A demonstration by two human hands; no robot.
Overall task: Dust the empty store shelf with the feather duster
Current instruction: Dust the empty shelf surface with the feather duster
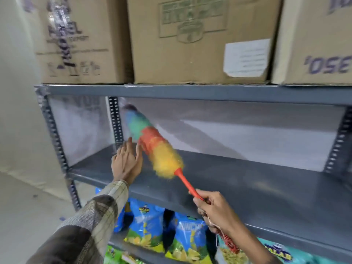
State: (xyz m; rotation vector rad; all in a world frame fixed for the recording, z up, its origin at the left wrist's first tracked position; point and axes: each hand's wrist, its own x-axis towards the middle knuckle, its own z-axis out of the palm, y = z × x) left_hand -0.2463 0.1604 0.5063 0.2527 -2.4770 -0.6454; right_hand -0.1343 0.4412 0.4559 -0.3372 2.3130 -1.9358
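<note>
Dusting looks to be under way at the far left end of the empty shelf [247, 180], a grey metal board between slotted uprights. The right hand [215, 210] is closed around the red handle of the feather duster [156, 147], near its lower end, with a looped cord hanging below the wrist. The duster's head, banded yellow, orange, green and blue, slants up and away to the left, its tip blurred against the back panel near the far left upright [115, 121]; whether the feathers touch the board I cannot tell. The left hand [126, 162] is open, fingers spread and holding nothing, hovering over the board just beside the yellow and orange bands, its checked sleeve reaching in from the near left.

Judging by this, only the left corner is being worked. The next move calls for drawing the feathers rightward along the board to its far right end, and the open hand would want to clear out of that sweep.

Cardboard boxes [190, 44] sit on the tier above, limiting how high the head can lift. Snack bags [146, 225] fill the tier below, where dust may fall.
</note>
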